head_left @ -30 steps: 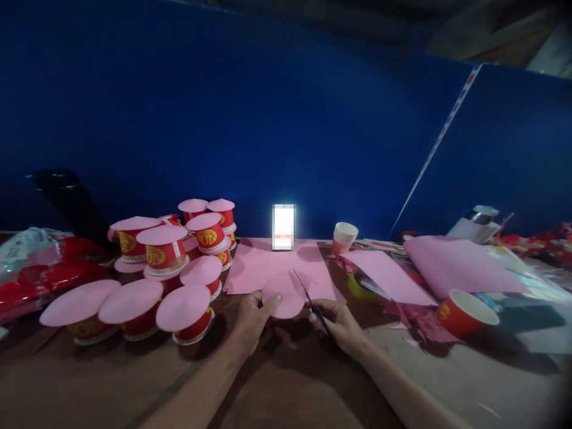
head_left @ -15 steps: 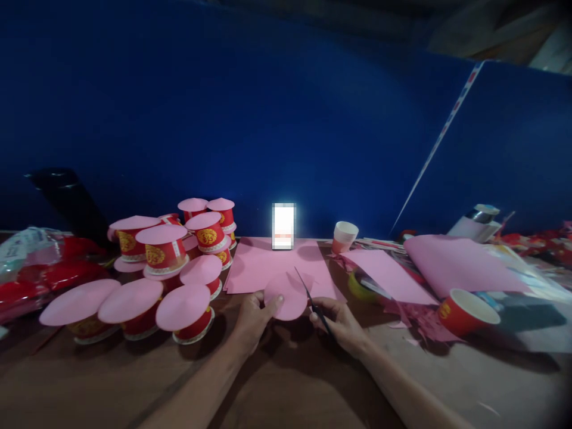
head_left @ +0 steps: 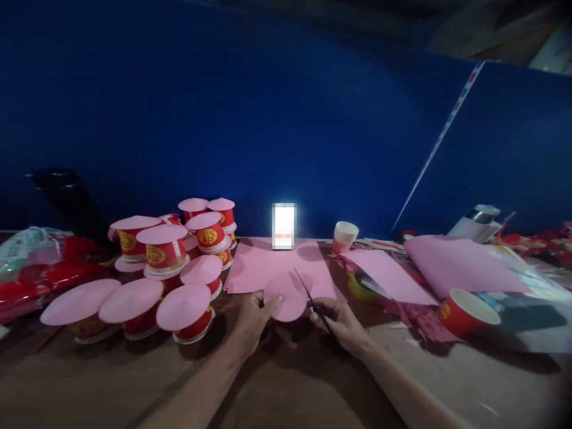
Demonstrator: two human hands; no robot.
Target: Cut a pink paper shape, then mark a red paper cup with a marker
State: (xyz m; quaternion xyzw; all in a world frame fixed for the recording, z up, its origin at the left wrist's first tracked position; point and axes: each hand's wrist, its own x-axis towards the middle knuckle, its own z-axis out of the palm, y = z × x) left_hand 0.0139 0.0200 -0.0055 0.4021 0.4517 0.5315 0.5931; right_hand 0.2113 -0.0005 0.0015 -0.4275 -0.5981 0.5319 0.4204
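My left hand (head_left: 259, 313) pinches a round pink paper disc (head_left: 288, 298) by its left edge, thumb on top. Dark-handled scissors (head_left: 319, 311) are gripped in my right hand (head_left: 337, 320), their blades pointing up and away along the disc's right edge. Whether the blades touch the paper I cannot tell. Beneath and behind the disc lies a stack of pink paper sheets (head_left: 263, 262).
Several red paper cups (head_left: 166, 255) with pink conical tops stand at left beside red plastic packs (head_left: 67, 268). A lit phone (head_left: 284, 226) stands behind the sheets. At right are pale cups (head_left: 346, 232), pink scraps (head_left: 429, 322) and a tipped red cup (head_left: 462, 319).
Almost nothing differs. The pink disc and both hands have shifted only very slightly, and the scissors keep nearly the same place at the disc's right edge.
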